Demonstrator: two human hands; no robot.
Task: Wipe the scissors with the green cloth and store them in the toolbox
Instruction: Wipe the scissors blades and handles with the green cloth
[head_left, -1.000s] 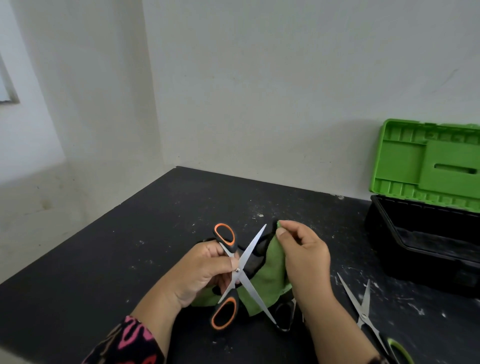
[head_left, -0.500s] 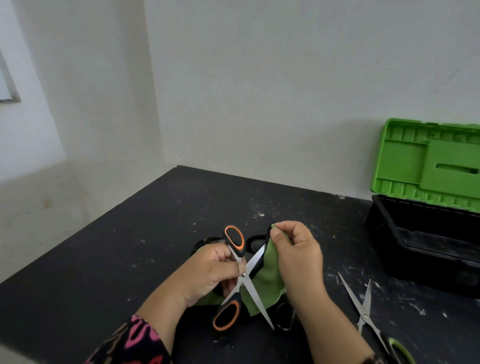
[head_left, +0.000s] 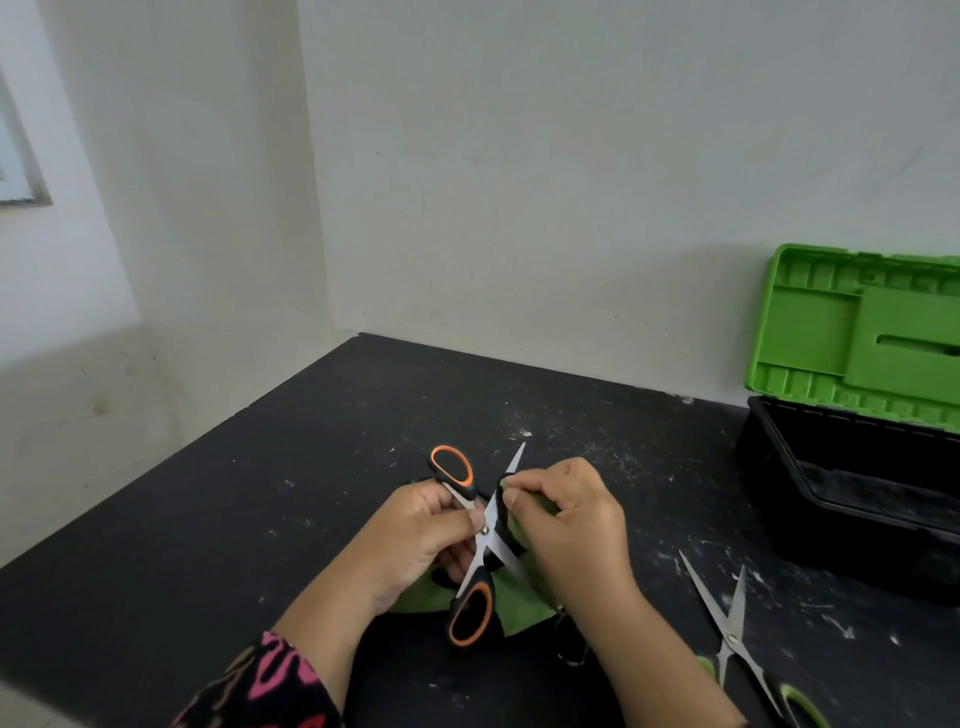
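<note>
Scissors in work: orange-and-black-handled steel scissors (head_left: 480, 540), blades spread in an X, held above the counter between both hands; one blade tip points up and away, one handle loop hangs toward the viewer.
Cloth: green fabric cloth (head_left: 522, 605), bunched around the near blade, its lower folds hanging down under the scissors.
Left hand: left hand (head_left: 415, 535), closed around the scissors near the pivot, thumb on the blade.
Right hand: right hand (head_left: 569, 525), fingers pinched on the cloth against a blade.
Sleeve: dark sleeve with pink pattern (head_left: 265, 686) on the left forearm.
Second pair: green-handled steel scissors (head_left: 730, 631), lying open on the counter to the right of the hands, apart from them.
Toolbox: black plastic toolbox with a green lid (head_left: 852, 499), lid raised against the wall, standing at the right edge, well apart from the hands.
Counter: black counter with white flecks (head_left: 218, 519).
</note>
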